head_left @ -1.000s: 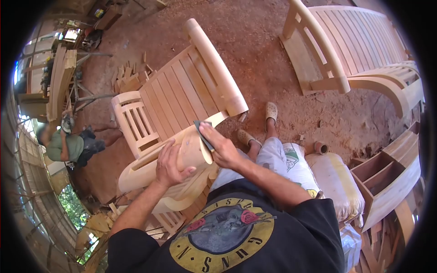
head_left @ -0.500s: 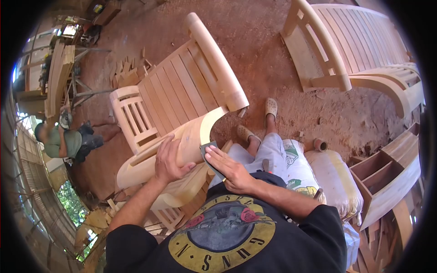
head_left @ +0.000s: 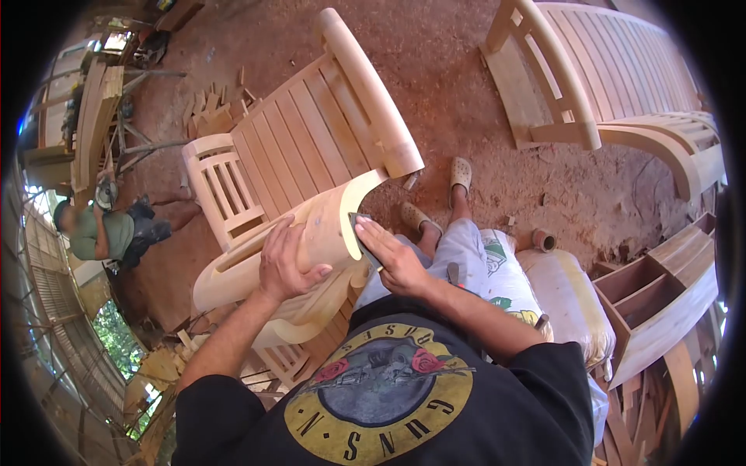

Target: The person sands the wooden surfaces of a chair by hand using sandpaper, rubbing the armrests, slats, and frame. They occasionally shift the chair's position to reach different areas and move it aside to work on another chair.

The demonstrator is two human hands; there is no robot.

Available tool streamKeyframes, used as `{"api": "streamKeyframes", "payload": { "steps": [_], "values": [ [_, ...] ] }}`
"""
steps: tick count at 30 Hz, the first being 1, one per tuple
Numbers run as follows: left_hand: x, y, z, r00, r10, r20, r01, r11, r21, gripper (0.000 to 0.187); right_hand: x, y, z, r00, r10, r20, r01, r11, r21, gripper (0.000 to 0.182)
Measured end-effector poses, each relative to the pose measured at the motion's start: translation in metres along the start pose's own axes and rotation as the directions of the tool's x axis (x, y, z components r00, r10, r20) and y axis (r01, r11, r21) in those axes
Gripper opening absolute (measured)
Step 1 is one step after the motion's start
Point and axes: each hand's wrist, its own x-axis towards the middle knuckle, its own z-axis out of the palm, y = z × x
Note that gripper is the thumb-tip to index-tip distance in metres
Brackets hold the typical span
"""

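Observation:
A pale wooden chair (head_left: pixel 299 140) with a slatted seat lies tilted in front of me. My left hand (head_left: pixel 284 266) rests with spread fingers on its broad curved part, the thumb pointing right. Fingers together, my right hand (head_left: pixel 395 260) presses a dark grey sanding sheet (head_left: pixel 357 220) against the curved edge (head_left: pixel 351 225) of that part. The sheet lies under the fingers, and its lower end shows beside the palm.
Another slatted bench (head_left: pixel 614 70) stands at the upper right. Filled sacks (head_left: pixel 571 299) and a wooden compartment box (head_left: pixel 660 291) are at the right. At the left, a person (head_left: pixel 116 233) holds a power tool (head_left: pixel 106 193) near stacked boards (head_left: pixel 97 124).
My right hand and the sheet have moved up along the curved edge, and the sheet is now more edge-on. My left hand stays on the wood. The view has shifted slightly.

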Motion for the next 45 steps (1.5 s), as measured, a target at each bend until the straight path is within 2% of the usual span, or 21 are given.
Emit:
{"api": "streamKeyframes", "payload": {
  "steps": [2,6,7,10,14,17,19,21,23,27,30,31,32,33,34,35,38,41,44,45],
  "values": [
    [-0.001,-0.001,0.002,1.0,-0.004,-0.027,0.004,1.0,-0.003,0.091,0.003,-0.007,-0.001,0.999,0.033,-0.012,-0.033,0.999,-0.011,0.073],
    [0.0,0.001,0.001,1.0,0.0,-0.024,0.0,1.0,-0.012,0.092,-0.017,-0.026,-0.008,0.997,-0.069,0.034,0.069,0.998,-0.012,0.076],
    [0.0,0.002,0.0,1.0,0.0,-0.017,-0.001,1.0,-0.019,0.092,-0.014,-0.018,-0.007,0.996,-0.088,0.002,0.088,0.996,-0.004,0.077],
    [-0.001,0.003,0.0,1.0,-0.007,-0.011,0.007,1.0,-0.005,0.092,0.001,-0.001,-0.001,0.999,0.034,-0.011,-0.035,0.999,-0.037,0.078],
    [0.001,0.002,0.001,1.0,0.001,-0.019,-0.001,1.0,-0.008,0.092,-0.013,-0.026,-0.009,0.999,-0.027,0.02,0.027,0.999,0.019,0.081],
    [0.003,0.002,0.0,1.0,0.009,-0.007,-0.01,1.0,-0.013,0.094,0.003,0.01,0.006,0.999,-0.011,-0.044,0.008,0.999,-0.052,0.08],
    [0.003,0.002,0.001,1.0,0.005,0.001,-0.005,1.0,-0.001,0.095,0.021,0.06,0.025,0.989,0.091,-0.115,-0.097,0.994,-0.049,0.079],
    [0.003,0.002,0.0,1.0,0.005,0.009,-0.005,1.0,0.009,0.097,0.028,0.071,0.035,0.977,0.147,-0.157,-0.154,0.988,-0.033,0.078],
    [0.003,0.002,0.0,1.0,0.003,0.012,-0.004,1.0,0.015,0.097,0.031,0.063,0.034,0.974,0.155,-0.163,-0.16,0.987,-0.014,0.076],
    [0.003,0.002,0.001,1.0,-0.019,-0.006,0.019,1.0,-0.014,0.095,0.011,0.024,0.023,0.987,0.062,-0.147,-0.057,0.998,0.039,0.078],
    [0.001,0.0,0.002,1.0,-0.017,-0.01,0.017,1.0,-0.004,0.096,0.025,0.064,0.037,0.949,0.234,-0.209,-0.237,0.971,0.01,0.074],
    [0.0,-0.001,0.002,1.0,-0.015,-0.008,0.015,1.0,-0.005,0.096,0.026,0.094,0.049,0.856,0.458,-0.239,-0.441,0.889,0.124,0.069],
    [0.001,-0.002,0.003,1.0,-0.01,-0.007,0.01,1.0,-0.007,0.096,0.035,0.104,0.038,0.661,0.74,-0.124,-0.714,0.671,0.2,0.065],
    [0.001,-0.003,0.003,1.0,-0.004,-0.004,0.004,1.0,-0.003,0.097,0.024,0.142,0.054,0.564,0.792,-0.232,-0.728,0.61,0.312,0.064],
    [0.0,-0.004,0.003,1.0,0.003,0.0,-0.003,1.0,0.0,0.097,0.011,0.185,0.068,0.434,0.873,-0.221,-0.799,0.487,0.353,0.063],
    [0.001,-0.005,0.004,1.0,0.009,0.004,-0.009,1.0,0.001,0.097,-0.001,0.219,0.085,0.36,0.916,-0.177,-0.757,0.398,0.518,0.059],
    [0.004,0.0,0.0,1.0,0.015,0.016,-0.015,1.0,-0.002,0.1,0.006,0.248,0.099,0.271,0.96,-0.068,-0.798,0.264,0.541,0.052],
    [0.003,-0.003,0.001,1.0,0.011,0.026,-0.012,1.0,0.008,0.1,0.021,0.299,0.128,0.202,0.96,-0.192,-0.809,0.274,0.519,0.047],
    [0.002,-0.006,0.003,1.0,0.02,0.023,-0.02,1.0,0.01,0.099,0.028,0.344,0.142,0.16,0.984,-0.074,-0.817,0.175,0.549,0.047],
    [0.003,-0.006,0.003,1.0,0.019,0.024,-0.019,1.0,0.012,0.098,0.027,0.345,0.145,0.171,0.979,-0.108,-0.828,0.202,0.523,0.047]
  ]
}}
